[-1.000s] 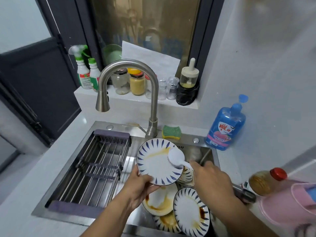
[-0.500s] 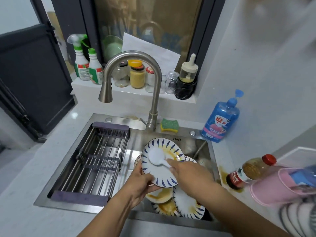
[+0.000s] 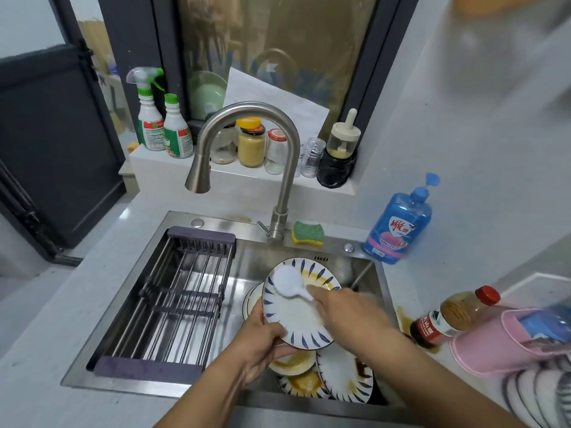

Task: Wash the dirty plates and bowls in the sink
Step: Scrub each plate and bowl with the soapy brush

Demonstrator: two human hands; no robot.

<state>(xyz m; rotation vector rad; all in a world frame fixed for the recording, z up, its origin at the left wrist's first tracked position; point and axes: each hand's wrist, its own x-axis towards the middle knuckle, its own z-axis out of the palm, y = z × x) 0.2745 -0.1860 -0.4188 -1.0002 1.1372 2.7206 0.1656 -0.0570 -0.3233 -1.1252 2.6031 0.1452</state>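
My left hand grips the lower left rim of a white plate with blue leaf marks, tilted up over the steel sink. A yellow-brown smear shows near the plate's top edge. My right hand holds the handle of a white round dish brush, whose head presses on the plate's upper left part. Below the held plate lie several dirty plates and bowls with brown sauce stains, partly hidden by my hands.
A dark drying rack spans the sink's left half. The curved tap rises behind, a green sponge beside its base. Blue soap bottle, a sauce bottle and a pink container sit right. Jars and spray bottles line the sill.
The brush head has slid from the plate's right side to its upper left. The plate has dropped a little lower over the sink, and my view has shifted.
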